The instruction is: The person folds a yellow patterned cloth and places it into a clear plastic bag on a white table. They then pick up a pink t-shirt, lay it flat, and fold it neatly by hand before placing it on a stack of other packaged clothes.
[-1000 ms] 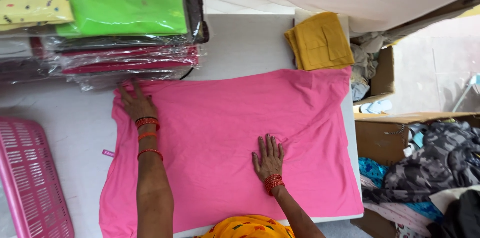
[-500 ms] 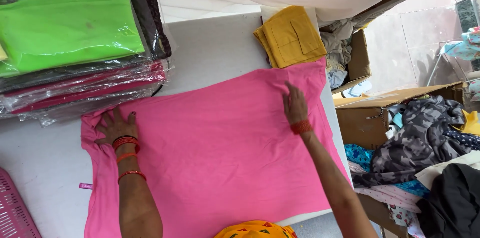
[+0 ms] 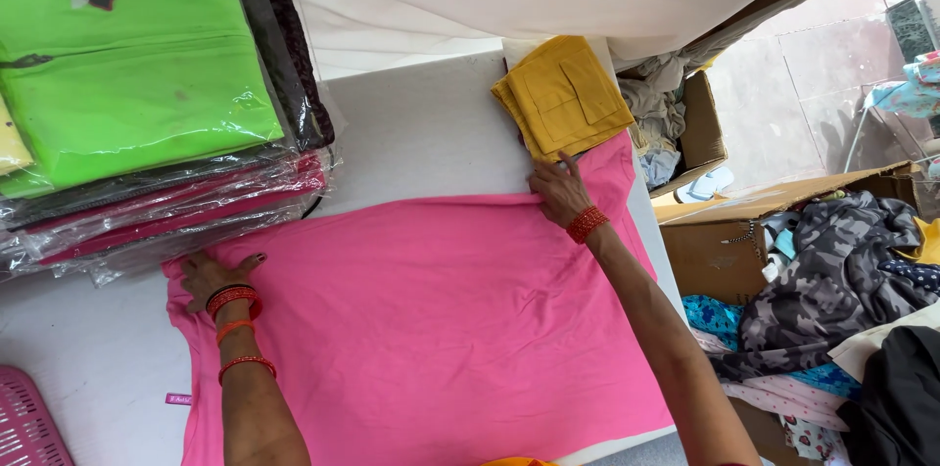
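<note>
Head view: left hand (image 3: 211,272) flat, fingers spread, pressing pink cloth (image 3: 431,329) at far left corner. Right hand (image 3: 556,190) pinching cloth's far edge, beside yellow garment (image 3: 563,94)

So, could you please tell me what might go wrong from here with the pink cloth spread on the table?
1. The right hand grips the pink cloth right beside the folded yellow garment; a pull could drag that garment askew.
2. The left hand presses the cloth against the stack of bagged garments, whose plastic overhangs; the edge could snag underneath.
3. The cloth's right side hangs past the table edge above an open cardboard box and might slide off.
</note>
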